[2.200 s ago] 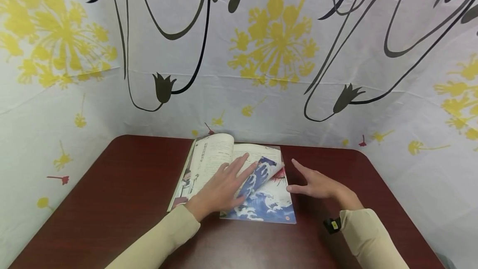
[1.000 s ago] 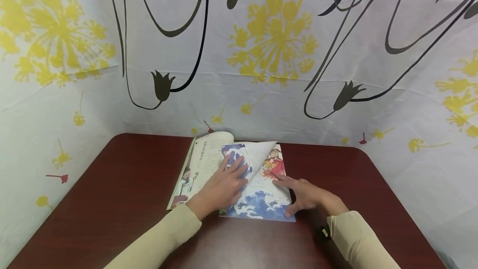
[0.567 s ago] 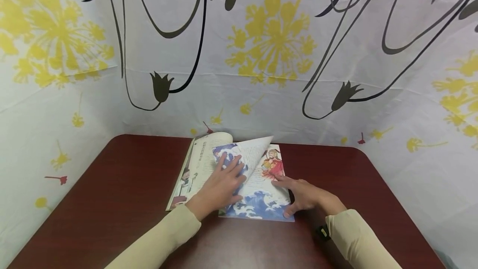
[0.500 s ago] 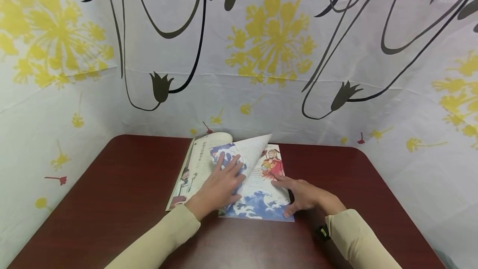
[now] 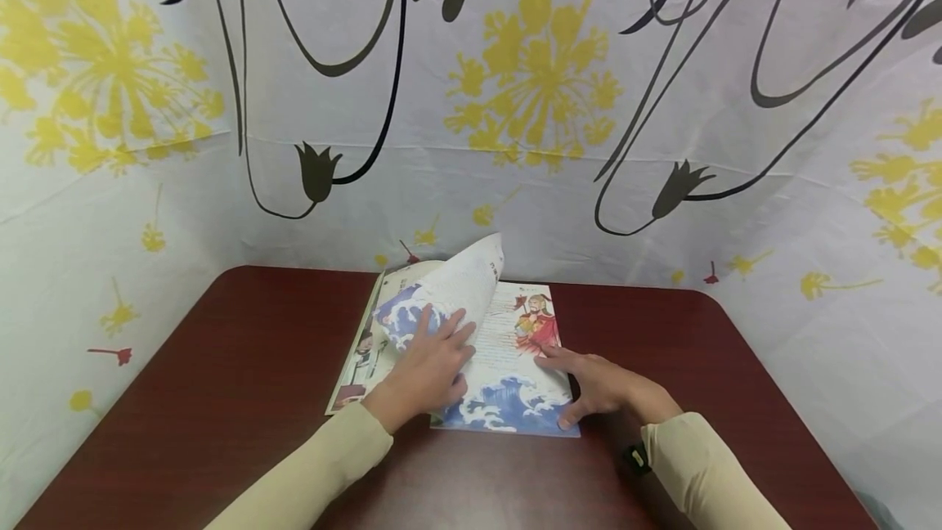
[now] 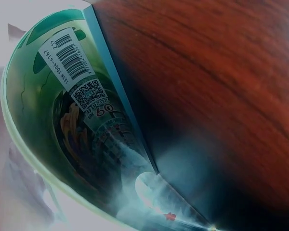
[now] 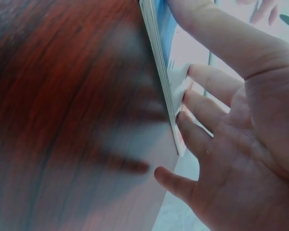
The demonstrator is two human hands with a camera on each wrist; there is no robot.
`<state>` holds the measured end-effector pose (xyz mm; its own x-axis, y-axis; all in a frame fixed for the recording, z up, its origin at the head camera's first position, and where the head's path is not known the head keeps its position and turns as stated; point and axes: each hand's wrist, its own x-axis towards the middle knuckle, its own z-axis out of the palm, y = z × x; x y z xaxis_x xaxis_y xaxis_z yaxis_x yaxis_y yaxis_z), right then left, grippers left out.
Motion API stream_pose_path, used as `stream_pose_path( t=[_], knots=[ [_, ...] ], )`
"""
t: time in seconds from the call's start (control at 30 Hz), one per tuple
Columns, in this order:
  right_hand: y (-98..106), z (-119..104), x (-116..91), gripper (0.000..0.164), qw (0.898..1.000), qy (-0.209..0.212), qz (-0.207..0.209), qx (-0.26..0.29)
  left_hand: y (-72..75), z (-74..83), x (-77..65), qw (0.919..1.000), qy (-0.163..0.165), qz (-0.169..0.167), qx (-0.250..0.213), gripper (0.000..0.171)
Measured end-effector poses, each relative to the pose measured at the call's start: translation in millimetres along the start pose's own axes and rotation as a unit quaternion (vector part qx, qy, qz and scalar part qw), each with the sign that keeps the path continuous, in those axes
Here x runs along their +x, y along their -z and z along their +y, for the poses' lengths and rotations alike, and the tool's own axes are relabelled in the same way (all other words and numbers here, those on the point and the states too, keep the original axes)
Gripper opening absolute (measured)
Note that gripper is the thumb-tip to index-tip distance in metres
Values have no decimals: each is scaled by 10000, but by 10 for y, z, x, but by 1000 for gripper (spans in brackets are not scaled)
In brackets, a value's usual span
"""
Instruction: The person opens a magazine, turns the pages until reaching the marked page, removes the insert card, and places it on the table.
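Observation:
A magazine [image 5: 515, 362] lies spread on the table, its right page showing blue waves and a red-robed figure. Over its middle a loose page [image 5: 464, 280] arches up and leftward, with its top corner raised. My left hand [image 5: 427, 362] rests on this page with spread fingers. On the right page's outer edge, my right hand [image 5: 611, 384] touches the paper with its fingertips and thumb; in the right wrist view, the little finger lies off the stack's edge. The left wrist view shows the curved green back cover [image 6: 33, 110] with a barcode, and no left hand.
The dark red wooden table [image 5: 243, 399] extends on all sides of the magazine. Behind it hangs a white cloth [image 5: 412, 113] printed with yellow flowers and dark stems. A small black device [image 5: 637, 458] sits at the right sleeve.
Since the earliest frame, my right hand has moved left onto the page's edge. The loose page has swung leftward and its corner has risen, while my left hand has shifted slightly left.

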<state>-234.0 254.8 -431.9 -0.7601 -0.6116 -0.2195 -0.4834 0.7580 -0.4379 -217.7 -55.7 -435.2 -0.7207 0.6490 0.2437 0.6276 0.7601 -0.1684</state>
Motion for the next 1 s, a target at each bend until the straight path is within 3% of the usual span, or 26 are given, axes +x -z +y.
stream_pose_path(
  t=[0.2,0.5,0.73,1.0],
  knots=[
    [14,-20,1,99,10000,-26,-44,27,10,-4,-15,9999,142,-48,-62,39],
    [12,-35,-2,99,10000,-67,-54,29,22,-7,-38,9969,565,-454,-297,52],
    [10,-28,6,98,9999,-89,-71,41,44,-1,-71,9854,1042,-1023,-872,61],
    [11,-31,2,98,9999,-133,-90,30,59,-12,-83,9723,1534,-1279,-1216,68]
  ],
)
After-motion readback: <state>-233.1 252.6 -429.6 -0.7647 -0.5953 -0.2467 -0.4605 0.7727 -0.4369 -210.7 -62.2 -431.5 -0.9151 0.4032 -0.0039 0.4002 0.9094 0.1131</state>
